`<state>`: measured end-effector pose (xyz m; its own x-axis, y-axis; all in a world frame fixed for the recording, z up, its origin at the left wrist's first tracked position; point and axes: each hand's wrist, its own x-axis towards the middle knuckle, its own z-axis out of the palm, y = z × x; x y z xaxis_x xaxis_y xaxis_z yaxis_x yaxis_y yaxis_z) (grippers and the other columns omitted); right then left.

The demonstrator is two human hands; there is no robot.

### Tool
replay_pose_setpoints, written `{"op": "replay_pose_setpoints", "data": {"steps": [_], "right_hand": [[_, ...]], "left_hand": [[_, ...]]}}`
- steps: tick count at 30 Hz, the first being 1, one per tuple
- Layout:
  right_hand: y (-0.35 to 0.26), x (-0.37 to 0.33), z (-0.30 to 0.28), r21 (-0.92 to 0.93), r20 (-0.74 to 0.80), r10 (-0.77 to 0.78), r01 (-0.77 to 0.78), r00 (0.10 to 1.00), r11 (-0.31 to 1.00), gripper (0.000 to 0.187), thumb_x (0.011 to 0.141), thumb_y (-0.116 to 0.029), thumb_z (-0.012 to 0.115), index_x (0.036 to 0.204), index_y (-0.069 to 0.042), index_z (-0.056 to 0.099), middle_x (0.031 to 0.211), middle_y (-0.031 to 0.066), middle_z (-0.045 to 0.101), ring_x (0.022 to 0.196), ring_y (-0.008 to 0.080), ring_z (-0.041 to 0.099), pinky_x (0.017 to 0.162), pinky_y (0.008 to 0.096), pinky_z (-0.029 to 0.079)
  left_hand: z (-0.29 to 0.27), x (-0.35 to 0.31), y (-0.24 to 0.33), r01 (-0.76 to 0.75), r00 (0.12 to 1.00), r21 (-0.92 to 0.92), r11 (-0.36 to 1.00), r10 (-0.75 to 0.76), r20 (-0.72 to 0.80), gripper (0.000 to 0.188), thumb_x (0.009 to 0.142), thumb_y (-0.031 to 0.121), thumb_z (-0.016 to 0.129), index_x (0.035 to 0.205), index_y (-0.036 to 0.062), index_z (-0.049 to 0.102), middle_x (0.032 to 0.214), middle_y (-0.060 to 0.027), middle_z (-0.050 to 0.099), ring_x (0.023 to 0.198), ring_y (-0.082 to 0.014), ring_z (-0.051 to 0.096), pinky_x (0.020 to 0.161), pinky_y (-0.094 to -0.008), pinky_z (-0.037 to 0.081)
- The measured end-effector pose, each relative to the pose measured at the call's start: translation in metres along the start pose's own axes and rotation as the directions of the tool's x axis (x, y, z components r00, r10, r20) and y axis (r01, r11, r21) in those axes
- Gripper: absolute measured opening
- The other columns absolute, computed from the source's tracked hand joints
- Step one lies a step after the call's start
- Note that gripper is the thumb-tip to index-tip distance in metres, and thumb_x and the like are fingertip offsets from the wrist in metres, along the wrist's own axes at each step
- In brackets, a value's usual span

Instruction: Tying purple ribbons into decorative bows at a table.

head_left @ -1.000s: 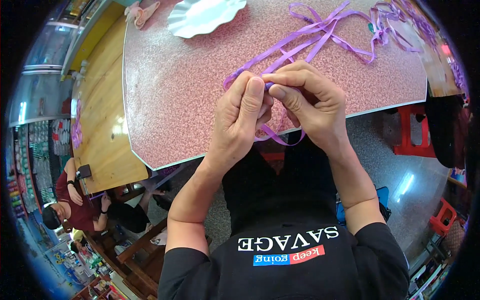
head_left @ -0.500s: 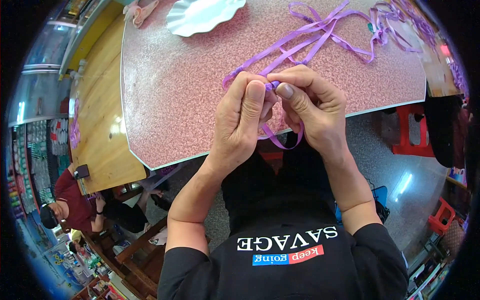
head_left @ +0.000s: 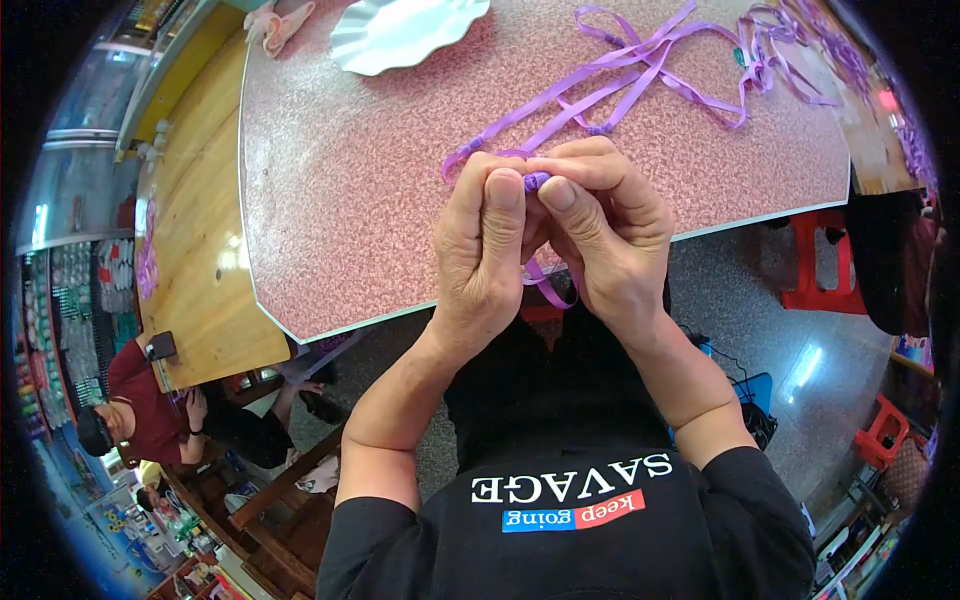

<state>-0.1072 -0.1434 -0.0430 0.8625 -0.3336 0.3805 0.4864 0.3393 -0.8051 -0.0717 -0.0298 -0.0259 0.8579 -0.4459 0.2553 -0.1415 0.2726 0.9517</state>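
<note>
Both my hands meet above the near part of the pink table. A small, darker purple piece (head_left: 537, 181), apparently a fitting on the strap, is pinched between my thumbs and fingers. My left hand (head_left: 482, 245) grips it from the left, the thumb pointing up along it. My right hand (head_left: 612, 225) pinches its right end with thumb and forefinger. A loop of the purple ribbon strap (head_left: 548, 288) hangs below, between my palms. The fingertips hide most of the small piece, so its exact kind cannot be made out.
On the pink tabletop (head_left: 350, 200) lie more tangled purple straps (head_left: 640, 70), reaching the far right. A white scalloped plate (head_left: 405, 35) and a pinkish cloth item (head_left: 278, 28) are at the far left. Red stools (head_left: 820, 262) stand at right. A seated person (head_left: 160, 410) is at lower left.
My hands have drawn closer together, the right one shifting slightly left. The purple piece has tilted and moved a little nearer, and the hanging loop looks smaller.
</note>
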Motion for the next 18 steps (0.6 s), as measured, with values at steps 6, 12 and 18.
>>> {"op": "replay_pose_setpoints", "data": {"steps": [6, 12, 18], "right_hand": [[-0.012, 0.006, -0.008, -0.290, 0.136, -0.196, 0.228, 0.971, 0.930, 0.013, 0.092, -0.004, 0.064, 0.104, -0.001, 0.065, 0.104, 0.0082, 0.060, 0.080, 0.0077, 0.056, 0.062, 0.0188, 0.045], [-0.028, 0.022, -0.014, -0.542, 0.343, -0.363, 0.498, 0.866, 0.677, 0.016, 0.084, -0.003, 0.072, 0.099, -0.002, 0.068, 0.092, 0.0088, 0.063, 0.070, 0.0100, 0.056, 0.059, 0.0218, 0.046], [-0.031, 0.034, -0.024, -0.515, 0.471, -0.390, 0.605, 0.791, 0.607, 0.018, 0.079, -0.005, 0.076, 0.095, -0.002, 0.069, 0.089, 0.0096, 0.065, 0.071, 0.0142, 0.060, 0.057, 0.0259, 0.048]], "left_hand": [[0.005, -0.001, 0.007, -0.042, 0.999, 0.119, 0.992, 0.045, -0.019, 0.030, 0.107, 0.030, 0.037, 0.099, 0.0072, 0.054, 0.072, 0.0054, 0.041, 0.060, -0.0020, 0.035, 0.051, -0.0182, 0.029], [-0.004, 0.002, 0.018, -0.173, 0.985, 0.344, 0.923, 0.153, 0.083, 0.029, 0.107, 0.027, 0.036, 0.093, 0.0065, 0.051, 0.069, 0.0035, 0.041, 0.058, -0.0033, 0.035, 0.050, -0.0196, 0.028], [-0.008, 0.004, 0.027, 0.158, 0.976, -0.049, 0.986, -0.148, 0.162, 0.029, 0.107, 0.026, 0.038, 0.088, 0.0062, 0.049, 0.065, 0.0036, 0.037, 0.054, -0.0044, 0.032, 0.047, -0.0209, 0.026]]}}
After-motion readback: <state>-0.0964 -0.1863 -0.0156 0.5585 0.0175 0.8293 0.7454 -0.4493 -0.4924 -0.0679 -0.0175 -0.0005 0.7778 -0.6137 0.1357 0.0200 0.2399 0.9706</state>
